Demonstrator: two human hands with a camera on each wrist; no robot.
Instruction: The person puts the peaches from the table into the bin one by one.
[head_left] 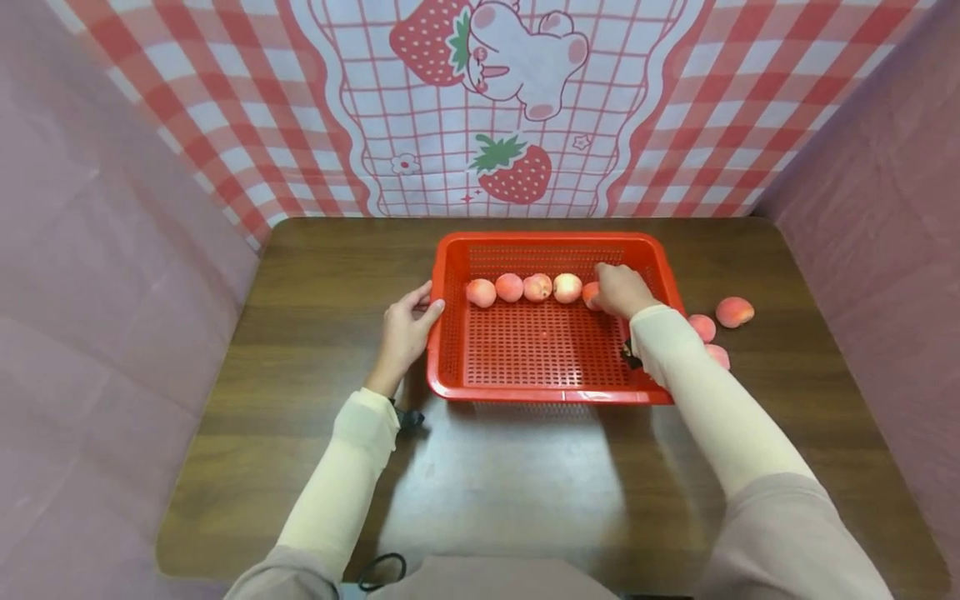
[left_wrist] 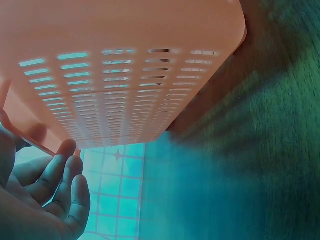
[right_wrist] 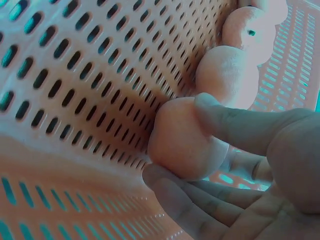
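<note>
A red plastic basket (head_left: 547, 395) with slotted walls stands on the wooden table. At its left side my left hand (head_left: 405, 333) grips the rim, thumb on top and fingers along the outside; the left wrist view shows these fingers by the basket wall (left_wrist: 115, 90). Inside the basket, my right hand (head_left: 624, 292) holds a peach (right_wrist: 182, 140) between thumb and fingers at the right end of a row along the back wall. The row's other peaches, such as the leftmost peach (head_left: 481, 292) and a paler peach (head_left: 567, 287), lie to its left.
Right of the basket, a peach (head_left: 734, 312) lies on the table (head_left: 300, 333), with two more, one of them this peach (head_left: 702, 327), close to the basket and partly behind my right sleeve. A checked strawberry cloth (head_left: 517, 125) hangs behind the table.
</note>
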